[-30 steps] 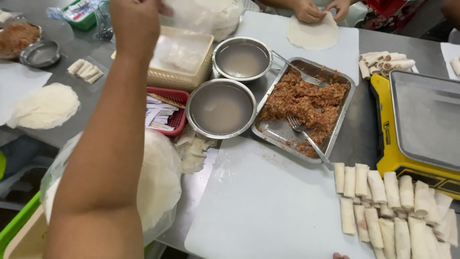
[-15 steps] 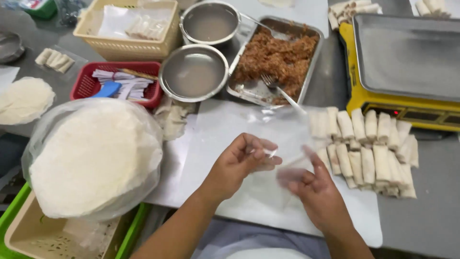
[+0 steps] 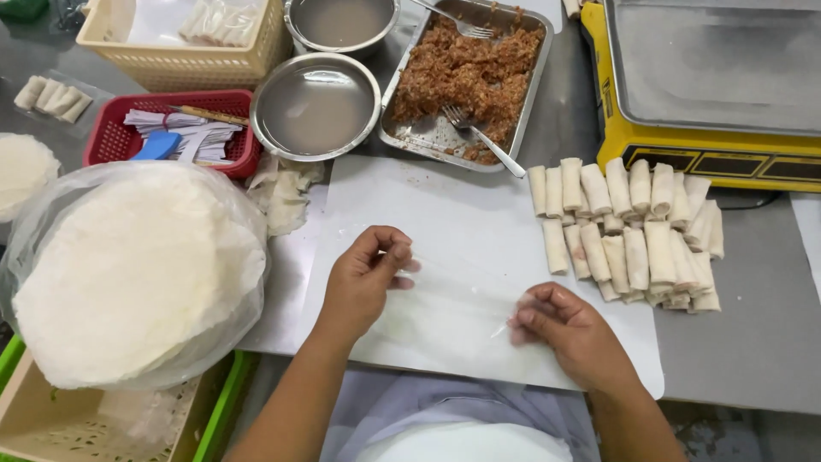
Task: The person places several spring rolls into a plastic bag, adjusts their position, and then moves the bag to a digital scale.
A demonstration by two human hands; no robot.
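Translucent wrapper (image 3: pixel 453 299) edges between hands

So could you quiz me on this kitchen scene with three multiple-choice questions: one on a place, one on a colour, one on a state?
1. Where do the finished rolls lie?
A. right of the white board
B. inside the cream basket
C. in the metal tray

2. What colour is the small basket of paper slips?
A. green
B. red
C. yellow

3. What are both hands doing?
A. resting on a thin translucent wrapper
B. gripping a fork
C. lifting a bowl

Answers: 1 A, they are stacked by the board's right edge. 2 B, its mesh is red. 3 A, left hand and right hand touch the wrapper.
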